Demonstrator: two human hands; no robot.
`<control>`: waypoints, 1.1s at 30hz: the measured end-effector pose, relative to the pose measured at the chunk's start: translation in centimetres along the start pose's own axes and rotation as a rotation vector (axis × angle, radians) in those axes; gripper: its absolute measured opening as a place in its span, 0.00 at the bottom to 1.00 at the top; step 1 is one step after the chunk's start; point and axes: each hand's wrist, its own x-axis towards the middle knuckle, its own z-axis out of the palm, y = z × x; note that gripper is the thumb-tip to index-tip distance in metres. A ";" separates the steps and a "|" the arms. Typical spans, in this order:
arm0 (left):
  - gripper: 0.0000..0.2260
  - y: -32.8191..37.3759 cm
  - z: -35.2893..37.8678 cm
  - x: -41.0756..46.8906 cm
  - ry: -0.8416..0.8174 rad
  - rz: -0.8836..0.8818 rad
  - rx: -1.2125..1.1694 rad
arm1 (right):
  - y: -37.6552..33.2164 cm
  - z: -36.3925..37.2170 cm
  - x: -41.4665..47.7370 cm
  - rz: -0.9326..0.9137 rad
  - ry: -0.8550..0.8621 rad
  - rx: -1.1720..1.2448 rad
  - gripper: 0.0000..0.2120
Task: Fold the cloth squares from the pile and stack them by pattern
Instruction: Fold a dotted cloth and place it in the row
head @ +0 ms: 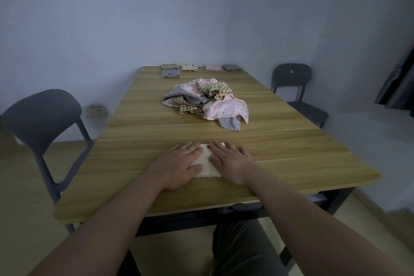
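Note:
A folded cream cloth (207, 163) lies flat near the front of the wooden table (291, 154). My left hand (179, 163) and my right hand (230, 161) press on it with straight fingers, one on each side, hiding most of it. A loose pile of cloth squares (206, 102), pink floral, yellow checked and grey, sits mid-table. Along the far edge lie folded stacks: yellow checked (169, 66), grey (171, 73), cream (190, 67), pink (213, 67) and another grey (232, 67).
A grey chair (42, 119) stands at the table's left side and a dark chair (293, 80) at the far right. A wall runs just behind the table, with sockets (95, 111) low on the left. A dark curtain (398, 80) hangs at the right.

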 end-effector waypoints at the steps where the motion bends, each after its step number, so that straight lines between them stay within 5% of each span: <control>1: 0.28 -0.1 0.1 0.0 -0.010 -0.003 -0.005 | -0.2 0.0 0.1 0.004 -0.016 0.004 0.28; 5: 0.25 0.0 -0.6 -0.1 -0.010 -0.040 -0.153 | -0.2 -1.2 0.1 0.007 -0.028 0.052 0.28; 8: 0.19 0.4 -1.4 0.3 0.180 -0.172 -0.460 | 0.2 -2.2 0.3 0.114 0.099 0.082 0.27; 11: 0.14 0.9 -1.9 1.4 0.198 -0.247 -0.319 | 0.1 -2.6 0.7 0.217 0.094 0.040 0.25; 16: 0.04 0.7 -3.3 3.8 0.101 -0.296 -0.254 | -0.4 -3.2 2.2 0.238 0.154 0.321 0.03; 24: 0.11 -2.5 -6.4 6.3 0.091 -0.434 -0.692 | 1.1 -7.3 7.2 0.208 0.016 0.892 0.23; 33: 0.12 -3.6 -12.1 14.1 0.154 -0.509 -1.015 | 5.9 -13.1 12.1 0.178 -0.040 1.143 0.13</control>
